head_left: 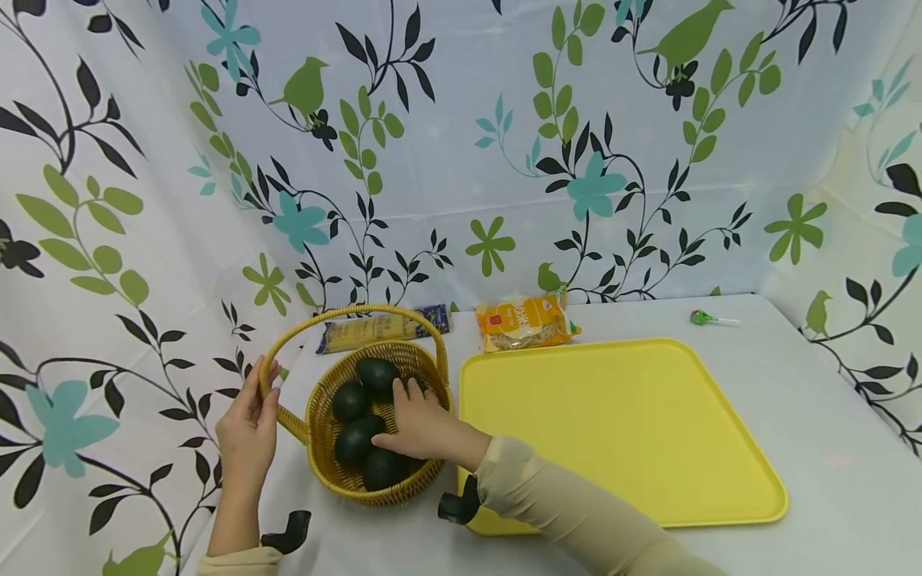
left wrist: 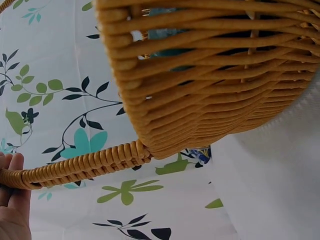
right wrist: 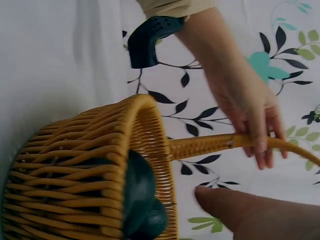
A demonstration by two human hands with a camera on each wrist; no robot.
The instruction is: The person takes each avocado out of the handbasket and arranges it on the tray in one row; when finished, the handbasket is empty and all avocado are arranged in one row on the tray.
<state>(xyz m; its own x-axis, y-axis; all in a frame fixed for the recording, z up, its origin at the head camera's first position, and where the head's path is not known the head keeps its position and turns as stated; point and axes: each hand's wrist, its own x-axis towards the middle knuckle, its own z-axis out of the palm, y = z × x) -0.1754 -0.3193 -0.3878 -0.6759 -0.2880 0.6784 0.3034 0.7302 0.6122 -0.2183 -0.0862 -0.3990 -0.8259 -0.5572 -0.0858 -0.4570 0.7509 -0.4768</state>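
A woven basket (head_left: 379,498) with a tall arched handle (head_left: 346,310) stands left of the middle, tilted toward the wearer. Several dark green avocados (head_left: 358,439) lie in it. My left hand (head_left: 248,428) grips the handle on its left side; the left wrist view shows the fingers (left wrist: 17,165) round it. Inside the basket's rim, my right hand (head_left: 421,424) reaches over the avocados, fingers extended and thumb spread. The right wrist view shows its thumb (right wrist: 220,200) straight, near the basket opening. Its fingertips touch or hover by the avocados on the right side; contact is partly hidden.
Right of the basket lies a yellow tray (head_left: 612,432). Behind stand a long pack of noodles (head_left: 382,328) and an orange food bag (head_left: 526,322). A green lollipop (head_left: 709,318) lies at the far right. Patterned cloth (head_left: 461,160) hangs round the white table.
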